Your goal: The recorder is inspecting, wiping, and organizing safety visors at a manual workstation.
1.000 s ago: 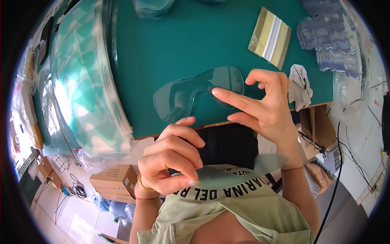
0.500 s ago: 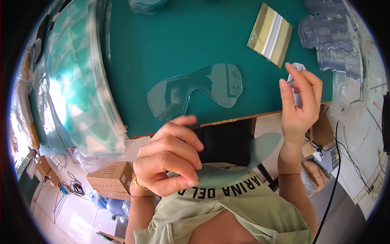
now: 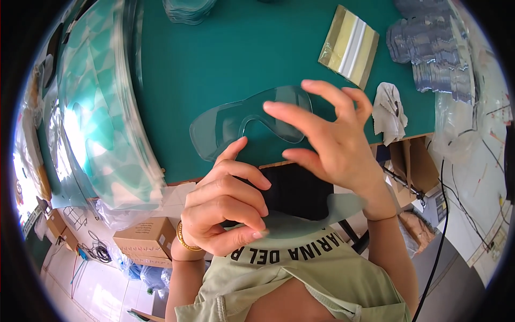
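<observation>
My left hand [image 3: 222, 206], wearing a gold bracelet, pinches one end of a thin, tinted shield lens [image 3: 300, 229] between thumb and fingers. That lens hangs in front of my shirt, below the table edge, and its far end reaches to my right wrist. A second clear shield lens [image 3: 214, 126] with a nose cut-out lies flat on the green table [image 3: 214, 59]. Over the right part of this lens hovers my right hand [image 3: 340, 145], fingers spread and nothing in them. A crumpled light cloth [image 3: 390, 112] rests near the table edge, right of my right hand.
Tall layers of clear patterned sheets [image 3: 102, 134] cover the table's left side. Stacked lenses [image 3: 190, 9] sit at the far edge, and more stacks [image 3: 426, 53] at the far right. A yellow-and-white flat pack [image 3: 348, 48] lies nearby. Cardboard boxes [image 3: 145, 236] stand on the floor.
My right hand has moved left from beside the cloth to over the lens on the table, uncovering the cloth. My left hand keeps its pinch on the tinted lens.
</observation>
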`<control>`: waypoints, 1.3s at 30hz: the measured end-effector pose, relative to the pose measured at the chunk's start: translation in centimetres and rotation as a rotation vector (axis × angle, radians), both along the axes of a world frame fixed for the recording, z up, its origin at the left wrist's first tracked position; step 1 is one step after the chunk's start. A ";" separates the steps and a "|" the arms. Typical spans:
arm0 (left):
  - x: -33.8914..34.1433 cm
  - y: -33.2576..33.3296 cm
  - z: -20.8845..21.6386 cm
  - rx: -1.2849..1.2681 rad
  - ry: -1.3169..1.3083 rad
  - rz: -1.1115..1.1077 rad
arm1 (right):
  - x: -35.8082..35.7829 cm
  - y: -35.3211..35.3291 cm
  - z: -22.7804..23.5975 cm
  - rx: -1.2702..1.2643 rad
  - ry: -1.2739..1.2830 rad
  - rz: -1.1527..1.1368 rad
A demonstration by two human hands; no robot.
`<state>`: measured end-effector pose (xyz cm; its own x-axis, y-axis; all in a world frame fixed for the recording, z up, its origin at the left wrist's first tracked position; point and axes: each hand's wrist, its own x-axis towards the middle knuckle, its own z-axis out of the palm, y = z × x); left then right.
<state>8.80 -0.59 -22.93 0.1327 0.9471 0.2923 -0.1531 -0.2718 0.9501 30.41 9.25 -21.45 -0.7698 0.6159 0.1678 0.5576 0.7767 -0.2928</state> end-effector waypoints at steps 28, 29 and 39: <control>-0.2 0.0 -0.4 -0.001 -0.052 0.027 | 4.9 -1.4 -0.5 0.161 0.373 -0.477; -0.3 0.0 -0.5 0.006 -0.049 0.020 | 5.5 -2.2 -1.0 0.101 0.465 -0.423; -0.1 0.0 -0.6 0.010 -0.046 0.044 | 5.3 -1.8 -0.9 -0.012 0.500 -0.530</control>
<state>8.74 -0.61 -23.57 0.0770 0.9488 0.3065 -0.1843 -0.2886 0.9396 35.67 7.45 -22.31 -0.2004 0.8888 0.4121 0.6553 0.4343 -0.6180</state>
